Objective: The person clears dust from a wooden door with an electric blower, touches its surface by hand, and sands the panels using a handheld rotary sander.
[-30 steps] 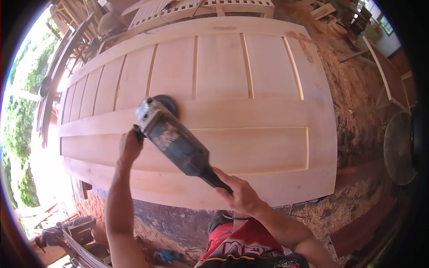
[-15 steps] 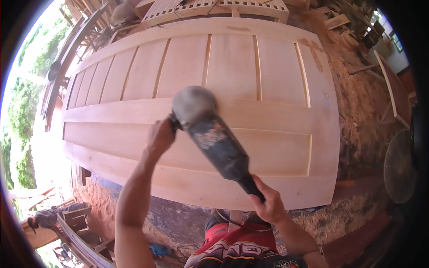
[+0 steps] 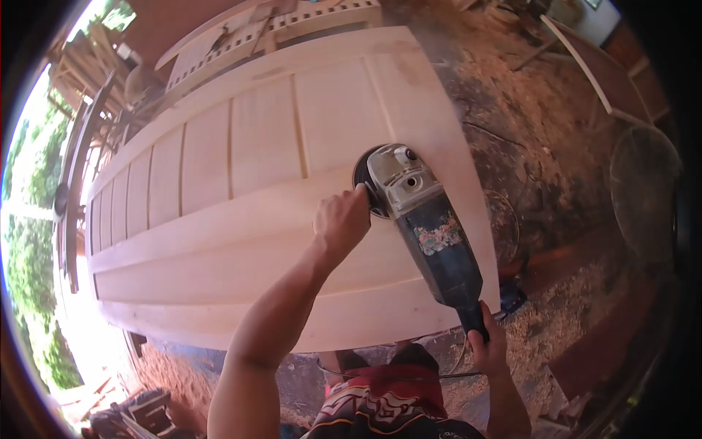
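Observation:
A dark power sander (image 3: pixel 439 241) with a metal head and a round black disc lies against a large pale wooden door (image 3: pixel 241 271), near its right end. My left hand (image 3: pixel 342 219) is closed at the side of the tool's head, on a side handle mostly hidden by my fingers. Around the rear handle, near the door's front right corner, my right hand (image 3: pixel 490 344) is wrapped. Grooved panels run along the door's far half. A cable loops past my waist.
Slatted wooden furniture (image 3: pixel 292 29) stands behind the door. To the right are a leaning board (image 3: pixel 578 62) and a large round fan-like object (image 3: pixel 645 197). Wood shavings (image 3: pixel 556 300) cover the floor. Stacked timber (image 3: pixel 88 62) is at the back left.
Both hands have carried the sander rightward across the door to its right end. The view has shifted and turned, and the person at the lower left is no longer clearly visible.

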`<state>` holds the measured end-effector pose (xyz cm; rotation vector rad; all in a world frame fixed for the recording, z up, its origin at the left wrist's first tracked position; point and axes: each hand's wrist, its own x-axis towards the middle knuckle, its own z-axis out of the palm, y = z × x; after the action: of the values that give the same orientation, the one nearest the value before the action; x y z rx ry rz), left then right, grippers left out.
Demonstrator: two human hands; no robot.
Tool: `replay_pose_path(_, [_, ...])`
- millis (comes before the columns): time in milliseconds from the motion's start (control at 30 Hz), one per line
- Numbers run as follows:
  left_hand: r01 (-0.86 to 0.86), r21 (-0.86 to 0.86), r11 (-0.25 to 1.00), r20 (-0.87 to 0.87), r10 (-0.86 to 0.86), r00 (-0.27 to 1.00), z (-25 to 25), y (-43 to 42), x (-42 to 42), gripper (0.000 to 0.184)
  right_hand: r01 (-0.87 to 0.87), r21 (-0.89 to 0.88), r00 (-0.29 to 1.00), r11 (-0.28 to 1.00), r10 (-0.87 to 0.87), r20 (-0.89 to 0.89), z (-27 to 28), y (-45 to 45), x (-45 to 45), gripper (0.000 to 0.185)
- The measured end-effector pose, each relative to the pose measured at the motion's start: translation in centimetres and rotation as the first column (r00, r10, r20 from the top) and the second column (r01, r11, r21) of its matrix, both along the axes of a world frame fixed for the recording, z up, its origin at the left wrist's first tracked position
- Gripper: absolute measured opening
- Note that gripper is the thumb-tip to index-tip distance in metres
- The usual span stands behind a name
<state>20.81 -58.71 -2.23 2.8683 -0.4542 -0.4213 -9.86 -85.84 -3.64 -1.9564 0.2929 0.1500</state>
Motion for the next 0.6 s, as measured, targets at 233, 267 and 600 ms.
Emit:
replay_pose_path(233, [0.189, -0.04, 0.981, 0.105, -0.184, 0.977, -0.7, -8.7, 4.6, 0.013, 0.179, 0.073, 0.982, 0.981, -0.182, 0.04, 0.2, -3.8, 1.6, 0.06])
replay_pose_path(267, [0.187, -0.06, 0.981, 0.113, -0.179, 0.977, -0.8, -8.6, 4.7, 0.013, 0.199, 0.094, 0.979, 0.976, -0.202, 0.025, 0.2, -3.6, 1.6, 0.059])
replay_pose_path(600, [0.208, -0.013, 0.978, 0.002, -0.208, 0.978, -0.2, -9.8, -0.5, 0.014, 0.179, -0.04, 0.98, 0.983, -0.182, -0.078, 0.1, -4.2, -4.8, 0.068])
